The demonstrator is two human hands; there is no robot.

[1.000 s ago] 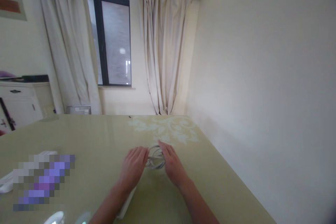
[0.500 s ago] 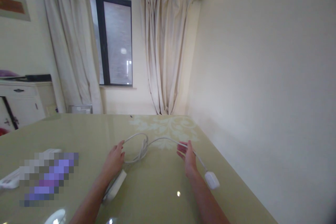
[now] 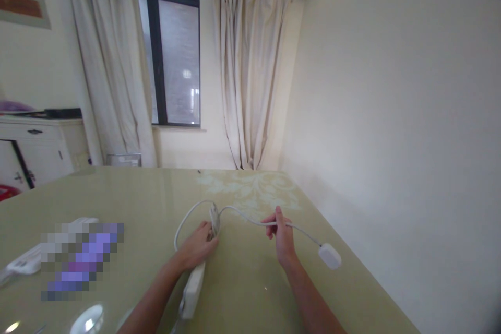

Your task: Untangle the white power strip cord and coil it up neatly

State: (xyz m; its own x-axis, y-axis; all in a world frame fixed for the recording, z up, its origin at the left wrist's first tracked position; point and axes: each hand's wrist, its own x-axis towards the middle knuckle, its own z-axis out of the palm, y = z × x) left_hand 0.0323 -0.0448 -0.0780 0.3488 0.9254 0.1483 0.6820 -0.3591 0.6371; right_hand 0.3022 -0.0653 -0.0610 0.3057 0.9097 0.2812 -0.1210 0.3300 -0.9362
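Note:
A pale power cord (image 3: 238, 212) runs in a loop and a coiled bundle over the glossy table. My left hand (image 3: 198, 248) is closed around the lower end of that bundle. Under its wrist, a white power strip (image 3: 193, 292) slants toward me, partly covered by the forearm. My right hand (image 3: 282, 235) has the cord pinched between thumb and fingers, its thumb pointing up. Beyond it, to the right, the cord ends in a white plug block (image 3: 330, 255).
On the left of the greenish table (image 3: 129, 193) lie another white strip (image 3: 25, 264) and a blurred purple item (image 3: 86, 261). A wall (image 3: 391, 115) borders the right edge. Curtains (image 3: 254, 73) and a window stand behind; a white cabinet (image 3: 43, 146) is at far left.
My left hand moved right, from the side of the loop onto the coiled bundle. The power strip shifted right too. My right hand's fingers have closed on the cord, and the plug swung right and up.

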